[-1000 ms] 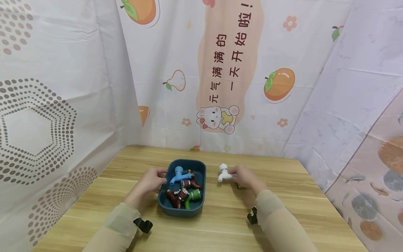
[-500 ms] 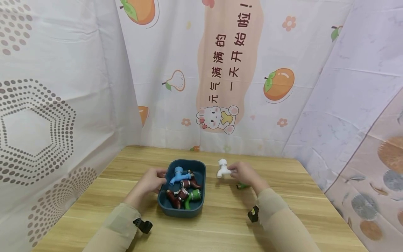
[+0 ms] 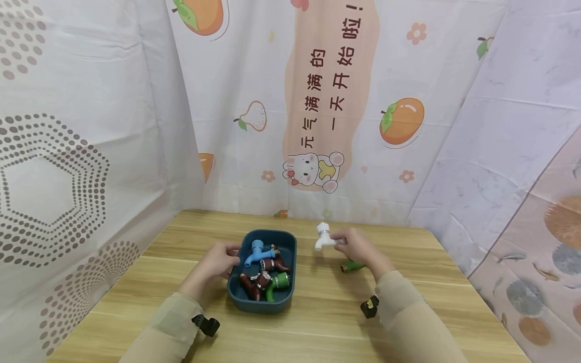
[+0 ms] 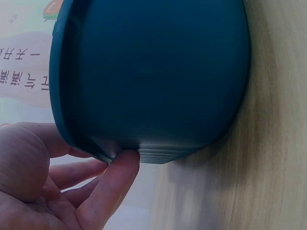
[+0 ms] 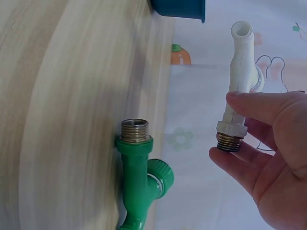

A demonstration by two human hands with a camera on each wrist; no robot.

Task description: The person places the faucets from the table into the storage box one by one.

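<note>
My right hand (image 3: 356,248) grips a white tap (image 3: 324,239) by its threaded inlet end, held above the table. In the right wrist view, thumb and fingers pinch the tap's body just by its brass thread. Below that hand lies a green tap (image 5: 136,182) on the wood. My left hand (image 3: 220,259) holds the left side of a dark blue plastic bin (image 3: 262,306), its fingers at the rim and outer wall (image 4: 153,96). Inside the bin are a blue tap (image 3: 257,254), two dark red taps (image 3: 278,263) and a green-handled tap (image 3: 279,282).
The wooden table (image 3: 317,322) ends at a printed curtain (image 3: 254,191) behind, with further cloth (image 3: 91,151) hanging at the left and right. A small black camera (image 3: 369,306) is strapped at each wrist.
My right hand has lifted the white tap upward off the table, and more of the green tap beneath shows. My left hand and the bin stay in place.
</note>
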